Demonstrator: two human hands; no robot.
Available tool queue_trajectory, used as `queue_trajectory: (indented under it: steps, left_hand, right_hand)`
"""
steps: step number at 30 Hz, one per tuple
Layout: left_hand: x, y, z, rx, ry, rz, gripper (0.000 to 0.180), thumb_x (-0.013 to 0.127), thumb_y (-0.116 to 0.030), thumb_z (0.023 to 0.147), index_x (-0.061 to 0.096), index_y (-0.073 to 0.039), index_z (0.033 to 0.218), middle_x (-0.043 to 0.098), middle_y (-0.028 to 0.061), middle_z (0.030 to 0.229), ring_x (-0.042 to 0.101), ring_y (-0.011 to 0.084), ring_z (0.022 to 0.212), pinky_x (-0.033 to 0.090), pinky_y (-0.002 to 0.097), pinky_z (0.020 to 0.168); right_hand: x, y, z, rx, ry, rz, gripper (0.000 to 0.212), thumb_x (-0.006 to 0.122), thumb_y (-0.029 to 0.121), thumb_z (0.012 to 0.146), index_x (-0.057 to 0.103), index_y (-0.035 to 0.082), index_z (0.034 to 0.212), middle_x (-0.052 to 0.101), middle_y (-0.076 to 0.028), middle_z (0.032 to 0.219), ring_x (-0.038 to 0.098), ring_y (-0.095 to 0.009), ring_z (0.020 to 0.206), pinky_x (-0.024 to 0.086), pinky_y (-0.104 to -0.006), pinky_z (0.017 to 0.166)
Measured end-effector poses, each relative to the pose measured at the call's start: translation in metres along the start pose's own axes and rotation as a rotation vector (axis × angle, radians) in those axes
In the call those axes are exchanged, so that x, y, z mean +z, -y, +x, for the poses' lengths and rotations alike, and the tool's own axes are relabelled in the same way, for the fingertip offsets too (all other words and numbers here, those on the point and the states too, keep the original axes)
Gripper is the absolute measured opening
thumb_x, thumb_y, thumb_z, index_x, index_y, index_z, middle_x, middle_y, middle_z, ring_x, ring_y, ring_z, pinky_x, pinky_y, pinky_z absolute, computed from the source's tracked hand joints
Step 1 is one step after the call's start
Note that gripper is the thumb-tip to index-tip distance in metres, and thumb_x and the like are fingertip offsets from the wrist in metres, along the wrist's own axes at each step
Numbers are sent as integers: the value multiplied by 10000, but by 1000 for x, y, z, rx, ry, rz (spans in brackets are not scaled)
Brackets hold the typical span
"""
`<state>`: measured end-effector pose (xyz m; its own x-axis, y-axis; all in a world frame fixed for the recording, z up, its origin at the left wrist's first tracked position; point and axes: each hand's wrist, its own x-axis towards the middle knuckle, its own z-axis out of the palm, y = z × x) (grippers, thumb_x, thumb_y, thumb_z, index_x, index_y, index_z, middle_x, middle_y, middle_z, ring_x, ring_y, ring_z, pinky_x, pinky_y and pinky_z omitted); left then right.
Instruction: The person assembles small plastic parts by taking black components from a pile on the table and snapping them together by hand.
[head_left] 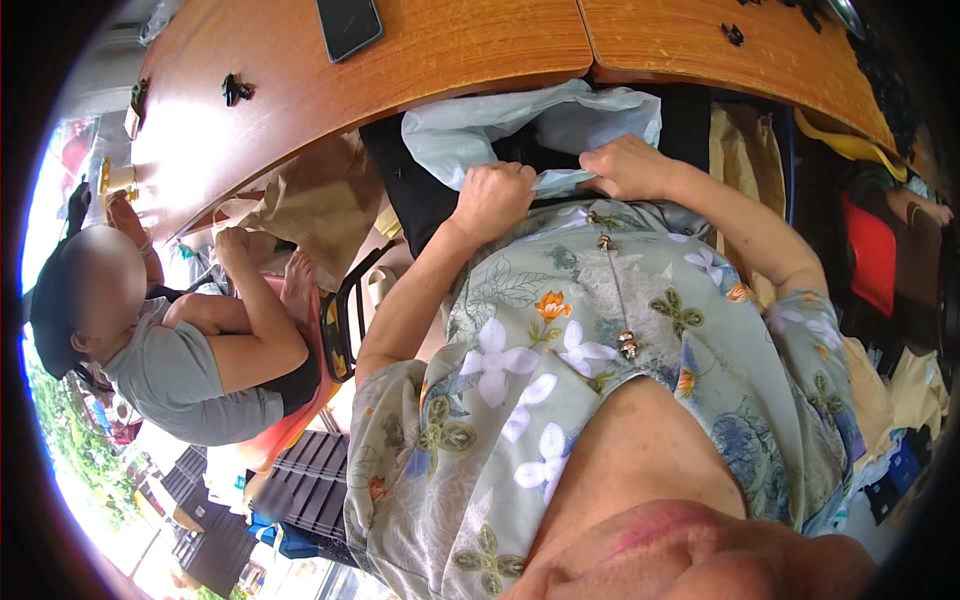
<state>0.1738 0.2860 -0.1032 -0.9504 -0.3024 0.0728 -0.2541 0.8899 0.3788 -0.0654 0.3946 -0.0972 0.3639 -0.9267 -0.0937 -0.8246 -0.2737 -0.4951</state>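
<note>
Floral blouse fabric (600,350) is filling the near view. Beyond it, both hands are gripping a pale, crinkled, translucent plastic bag (520,125) held in the lap below the wooden tabletop (450,50). Left hand (492,198) and right hand (625,165) fingers are curling shut, pinching its edge.

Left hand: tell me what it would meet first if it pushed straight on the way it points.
The left hand already grips the pale crinkled plastic bag; beyond that, probably the wooden table edge, though depth is unclear.
</note>
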Motion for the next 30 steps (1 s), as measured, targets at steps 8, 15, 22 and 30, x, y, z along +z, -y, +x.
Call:
queue_trajectory:
  steps: [8, 15, 22, 30]
  left_hand:
    - [-69, -38, -21, 219, -89, 34, 139, 646, -183, 700, 525, -115, 700, 549, 64, 678, 618, 249, 579, 495, 381, 485]
    - [-37, -18, -15, -200, 263, -301, 638, 519, -654, 913, 663, -34, 960, 663, 183, 861, 663, 404, 799, 531, 487, 695]
    - [-48, 12, 48, -717, 772, -778, 672, 467, -619, 966, 649, 18, 1078, 679, 208, 913, 649, 393, 907, 520, 434, 829]
    - [6, 38, 62, 301, 189, 229, 426, 654, -147, 842, 586, -29, 1245, 558, 136, 1335, 505, 318, 1255, 413, 424, 1068]
  right_hand:
    - [-70, 54, -32, -241, 13, -157, 129, 633, 98, 710, 516, 54, 677, 563, -114, 575, 601, -311, 540, 462, -425, 476]
    - [-56, 21, -15, -210, -4, -208, 351, 685, 310, 852, 535, 55, 663, 555, -104, 583, 600, -312, 575, 474, -420, 525]
    - [-42, 25, -33, 20, 122, -101, 456, 698, 437, 847, 612, 14, 703, 598, -167, 644, 625, -385, 662, 496, -463, 595]
    - [-26, 22, 51, 96, 130, -97, 298, 608, 223, 897, 675, -29, 752, 671, -223, 835, 662, -392, 778, 525, -474, 695]
